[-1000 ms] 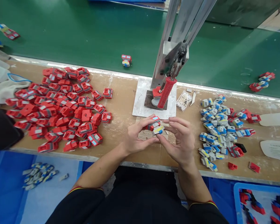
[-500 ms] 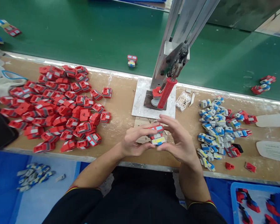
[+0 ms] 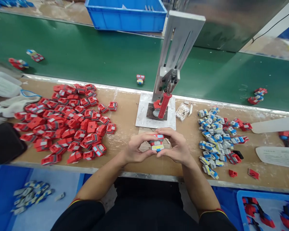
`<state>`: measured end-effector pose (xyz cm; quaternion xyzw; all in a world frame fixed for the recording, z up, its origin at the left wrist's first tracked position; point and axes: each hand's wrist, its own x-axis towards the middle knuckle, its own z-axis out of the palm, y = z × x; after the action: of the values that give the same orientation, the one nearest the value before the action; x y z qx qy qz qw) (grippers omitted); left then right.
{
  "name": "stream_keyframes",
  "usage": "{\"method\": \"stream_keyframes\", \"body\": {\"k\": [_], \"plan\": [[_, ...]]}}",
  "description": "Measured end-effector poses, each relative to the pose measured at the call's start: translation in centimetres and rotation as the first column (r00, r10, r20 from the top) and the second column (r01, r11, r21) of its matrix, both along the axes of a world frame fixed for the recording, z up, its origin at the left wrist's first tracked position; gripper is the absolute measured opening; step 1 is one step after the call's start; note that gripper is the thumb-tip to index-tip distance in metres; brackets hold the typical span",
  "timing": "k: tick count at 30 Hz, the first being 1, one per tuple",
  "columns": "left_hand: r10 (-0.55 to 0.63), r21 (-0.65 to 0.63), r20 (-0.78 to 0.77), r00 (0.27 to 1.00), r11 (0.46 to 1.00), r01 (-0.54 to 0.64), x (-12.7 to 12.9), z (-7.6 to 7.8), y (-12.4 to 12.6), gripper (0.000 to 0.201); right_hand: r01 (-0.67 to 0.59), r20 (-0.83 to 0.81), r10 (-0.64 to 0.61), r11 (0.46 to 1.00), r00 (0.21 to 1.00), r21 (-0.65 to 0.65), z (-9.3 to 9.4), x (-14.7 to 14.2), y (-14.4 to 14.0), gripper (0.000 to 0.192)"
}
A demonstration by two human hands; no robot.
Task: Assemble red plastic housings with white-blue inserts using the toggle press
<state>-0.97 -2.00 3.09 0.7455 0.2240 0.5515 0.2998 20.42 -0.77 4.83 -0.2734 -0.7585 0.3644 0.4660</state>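
Observation:
Between my two hands is a small plastic toy part (image 3: 157,143), red and grey on top with a yellow and blue lower end. My left hand (image 3: 139,148) grips its left side, thumb at the lower edge and fingers along the top. On the other side my right hand (image 3: 175,146) pinches it the same way; some fingertips are hidden behind the part. Just beyond my hands stands a toggle press (image 3: 170,77) with a red handle (image 3: 164,106). A red piece (image 3: 157,104) sits at its base plate (image 3: 141,110).
Many red parts (image 3: 72,122) are heaped at left, grey-blue-yellow parts (image 3: 213,138) at right. Cotton swabs (image 3: 182,111) lie by the press. A green conveyor belt (image 3: 98,61) behind carries several assembled pieces. Blue bins (image 3: 126,17) stand behind and below; a black pouch (image 3: 6,142) lies left.
My view has tilted up, so more of the press and a blue bin behind show. My right fingers have closed in on the toy part, which both hands still hold.

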Motion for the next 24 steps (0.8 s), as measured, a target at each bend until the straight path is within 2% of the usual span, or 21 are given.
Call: {"method": "stream_keyframes", "body": {"k": [3,6,8,10,12,14,17,19,22,24], "plan": [[0.051,-0.037,-0.207,0.977,0.998,-0.06,-2.3,1.0,2.1,0.057,0.038,0.012,-0.037,0.998,0.999,-0.048,0.8,1.1,1.2,0.06],[0.102,-0.03,-0.472,0.876,0.991,-0.131,-4.5,2.3,5.9,0.069,0.065,0.038,-0.062,0.993,0.997,-0.099,1.6,2.0,3.4,0.049],[0.081,0.005,-0.627,0.775,0.995,-0.1,-4.9,3.2,8.7,0.067,-0.012,0.104,0.026,0.991,0.994,-0.131,2.0,2.1,4.9,0.043],[0.026,-0.018,-0.77,0.638,0.998,-0.063,-4.4,4.3,10.8,0.07,-0.115,0.166,0.141,0.981,0.976,-0.159,2.3,2.0,5.8,0.044],[-0.016,-0.066,-0.874,0.487,0.994,-0.085,-3.5,5.5,11.7,0.068,-0.191,0.17,0.219,0.968,0.961,-0.164,3.0,2.1,5.7,0.045],[-0.032,-0.085,-0.928,0.371,0.988,-0.127,-2.6,6.6,11.8,0.066,-0.274,0.089,0.286,0.953,0.954,-0.13,4.4,2.4,5.0,0.047],[-0.022,-0.071,-0.96,0.279,0.983,-0.169,-2.0,7.6,11.2,0.07,-0.4,-0.095,0.397,0.916,0.913,-0.025,8.5,2.5,4.8,0.051],[-0.025,-0.073,-0.967,0.254,0.981,-0.179,-1.9,7.7,11.0,0.074,-0.401,-0.193,0.398,0.916,0.897,0.023,12.4,1.8,6.0,0.055],[-0.032,-0.08,-0.968,0.251,0.979,-0.186,-1.9,7.7,11.2,0.073,-0.292,-0.25,0.296,0.955,0.922,0.056,18.2,0.0,9.7,0.057],[-0.024,-0.075,-0.963,0.268,0.98,-0.182,-1.9,7.5,11.5,0.07,-0.207,-0.265,0.213,0.977,0.94,0.051,20.3,-0.7,11.9,0.041]]}}
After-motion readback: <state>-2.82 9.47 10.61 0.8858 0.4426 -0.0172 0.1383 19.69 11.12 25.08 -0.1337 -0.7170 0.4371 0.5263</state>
